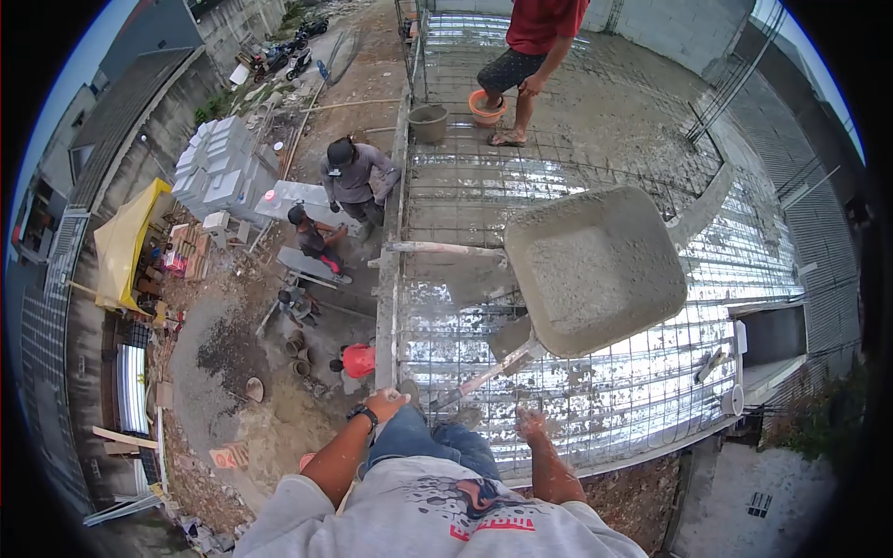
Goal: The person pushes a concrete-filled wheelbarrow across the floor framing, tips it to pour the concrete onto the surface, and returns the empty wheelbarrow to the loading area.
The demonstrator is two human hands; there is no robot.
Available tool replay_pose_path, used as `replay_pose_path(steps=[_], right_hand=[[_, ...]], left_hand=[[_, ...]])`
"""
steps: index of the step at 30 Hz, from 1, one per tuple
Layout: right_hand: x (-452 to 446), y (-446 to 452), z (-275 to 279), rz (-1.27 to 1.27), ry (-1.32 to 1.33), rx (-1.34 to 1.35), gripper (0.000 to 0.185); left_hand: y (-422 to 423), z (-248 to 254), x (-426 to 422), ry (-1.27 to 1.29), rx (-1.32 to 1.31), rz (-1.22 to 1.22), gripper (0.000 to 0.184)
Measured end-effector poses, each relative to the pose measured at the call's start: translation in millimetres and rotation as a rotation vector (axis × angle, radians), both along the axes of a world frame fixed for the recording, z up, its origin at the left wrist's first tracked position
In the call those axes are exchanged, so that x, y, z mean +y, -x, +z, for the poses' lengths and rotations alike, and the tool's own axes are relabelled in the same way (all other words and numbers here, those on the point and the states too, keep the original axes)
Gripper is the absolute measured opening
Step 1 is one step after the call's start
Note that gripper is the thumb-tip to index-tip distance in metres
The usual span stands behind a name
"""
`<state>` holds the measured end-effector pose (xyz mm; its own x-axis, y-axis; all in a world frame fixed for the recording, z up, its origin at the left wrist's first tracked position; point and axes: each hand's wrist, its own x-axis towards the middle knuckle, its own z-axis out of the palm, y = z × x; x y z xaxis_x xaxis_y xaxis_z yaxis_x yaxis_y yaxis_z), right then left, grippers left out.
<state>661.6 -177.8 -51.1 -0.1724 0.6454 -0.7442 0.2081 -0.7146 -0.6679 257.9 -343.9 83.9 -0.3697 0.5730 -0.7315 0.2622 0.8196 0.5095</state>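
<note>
- Grip first: no handle in either hand on my feed. Left hand (386, 405) looks loosely curled beside the deck edge, right hand (531, 424) low over the mesh with fingers partly bent. Can't tell if either pinches anything.
- Biggest: shiny corrugated metal deck with a dark steel rebar grid (595, 409), grey wet concrete (614, 102) over its far part.
- Next, cement-caked grey wheelbarrow (595, 270), on the deck ahead of me, tray opening toward my camera, grey residue inside. Nearer handle's end is close to my feet, between my hands; other handle lies farther off.
- Handling it well, my judgement: take both handles near their ends, whole palm round each, lift evenly, keep feet planted, watch the wheel and legs for snags on the bars.
- Person in red shirt and dark shorts (535, 56) stands beyond it; leave room.
- Round grey bucket (428, 123) near the deck edge, orange plastic bucket (487, 109) at that person's foot.
- Smallest: dark wristwatch (364, 416), left wrist.
</note>
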Motion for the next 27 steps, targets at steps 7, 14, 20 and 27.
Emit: replay_pose_path(steps=[7, 14, 20, 27], right_hand=[[-28.4, 41.2, -30.1, 0.229, 0.095, 0.020, 0.033], [1.5, 10.7, -148.8, 0.556, -0.259, 0.029, 0.024], [15.5, 52.3, -40.7, 0.421, -0.183, 0.038, 0.029], [2.8, 122.9, 51.4, 0.379, -0.033, -0.209, 0.037]], left_hand=[[49.6, -54.9, -62.9, 0.013, 0.064, 0.155, 0.049], [79.1, -80.1, -125.7, 0.063, -0.129, 0.456, 0.043], [90.0, -109.7, -146.5, 0.151, -0.218, 0.372, 0.041], [114.4, -142.1, -127.7, 0.114, -0.106, 0.364, 0.053]])
